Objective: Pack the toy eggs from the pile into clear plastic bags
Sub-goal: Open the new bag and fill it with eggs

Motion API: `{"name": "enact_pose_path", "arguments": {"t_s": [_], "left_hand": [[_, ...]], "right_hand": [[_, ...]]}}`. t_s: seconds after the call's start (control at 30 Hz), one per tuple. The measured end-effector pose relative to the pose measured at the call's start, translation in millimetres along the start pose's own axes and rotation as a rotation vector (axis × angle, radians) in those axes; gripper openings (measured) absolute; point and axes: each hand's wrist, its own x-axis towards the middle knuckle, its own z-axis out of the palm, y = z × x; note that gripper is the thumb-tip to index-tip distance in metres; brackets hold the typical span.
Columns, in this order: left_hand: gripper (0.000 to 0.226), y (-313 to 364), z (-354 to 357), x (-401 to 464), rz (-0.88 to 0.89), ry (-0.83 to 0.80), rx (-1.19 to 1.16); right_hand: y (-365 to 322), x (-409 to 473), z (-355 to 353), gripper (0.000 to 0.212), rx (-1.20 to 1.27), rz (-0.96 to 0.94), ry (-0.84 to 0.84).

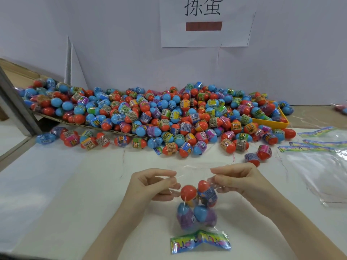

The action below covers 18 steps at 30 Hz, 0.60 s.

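Observation:
A big pile of red and blue toy eggs (pixel 150 113) with printed wrappers spreads across the back of the white table. Near the front, a clear plastic bag (pixel 193 171) with a colourful printed header (pixel 200 241) lies on the table and holds several eggs (pixel 197 205). My left hand (pixel 150 182) pinches the bag's open edge on the left. My right hand (pixel 240 179) pinches the same edge on the right. Between the two hands the mouth of the bag is stretched taut.
Flat empty clear bags (pixel 319 166) with colourful headers lie at the right. A yellow tray (pixel 272 123) sits under the pile's right end, a tilted cardboard sheet (pixel 62 121) under its left. Two loose eggs (pixel 259 155) lie near my right hand. A paper sign (pixel 204 21) hangs on the wall.

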Motion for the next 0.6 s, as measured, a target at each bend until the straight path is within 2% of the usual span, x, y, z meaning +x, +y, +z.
{"name": "enact_pose_path", "arguments": {"t_s": [0.23,0.33,0.5,0.6], "left_hand": [[0.017,-1.4,-7.6,2.9,-0.090,-0.037,-0.086],[0.019,-2.9,-8.6,3.3,-0.096,-0.043,-0.106],[0.021,-4.5,-9.5,2.9,-0.079,-0.101,-0.061],[0.015,-7.5,-10.3,3.5,-0.071,-0.105,-0.061]], "right_hand": [[5.9,2.5,-1.5,0.013,0.057,0.000,-0.029],[6.8,1.0,-1.9,0.022,0.041,-0.034,-0.070],[7.9,-0.3,-6.1,0.016,0.039,-0.078,-0.122],[9.3,-0.6,-7.2,0.025,-0.007,-0.113,-0.142]]}}
